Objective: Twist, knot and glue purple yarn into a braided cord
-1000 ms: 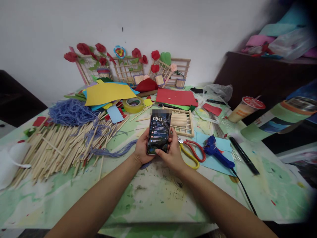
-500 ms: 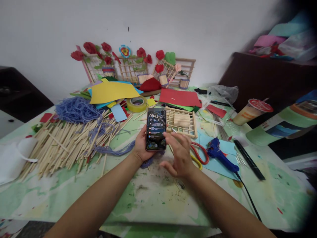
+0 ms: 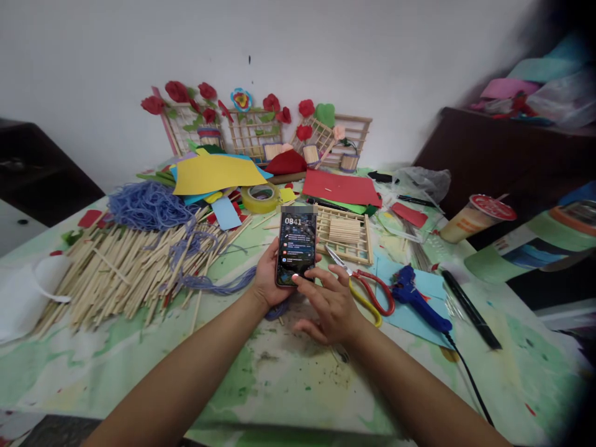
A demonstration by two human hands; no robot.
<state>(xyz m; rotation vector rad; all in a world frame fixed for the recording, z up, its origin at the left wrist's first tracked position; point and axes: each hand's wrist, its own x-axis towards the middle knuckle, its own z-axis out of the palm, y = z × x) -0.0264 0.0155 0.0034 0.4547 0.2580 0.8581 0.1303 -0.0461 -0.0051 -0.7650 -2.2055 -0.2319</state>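
Note:
A lit smartphone showing 08:41 and several lines of notices rests in my left hand, whose fingers wrap its sides. My right hand has its fingers spread, with one fingertip at the lower edge of the screen and nothing held. Just right of the phone lie scissors with red and yellow handles. Behind them is a small wooden lattice bearing a panel of short sticks. A bundle of purple yarn runs beneath my left hand, partly hidden.
Thin wooden sticks and tangled purple yarn cover the left side. At the right are a blue glue gun, a black marker, a drink cup and a large bottle. Coloured paper and flowered lattices stand behind.
My right hand has moved down and left, and its fingertip has gone from the phone's right side to the bottom of the screen. The scissors' blades now show. The view shifted slightly.

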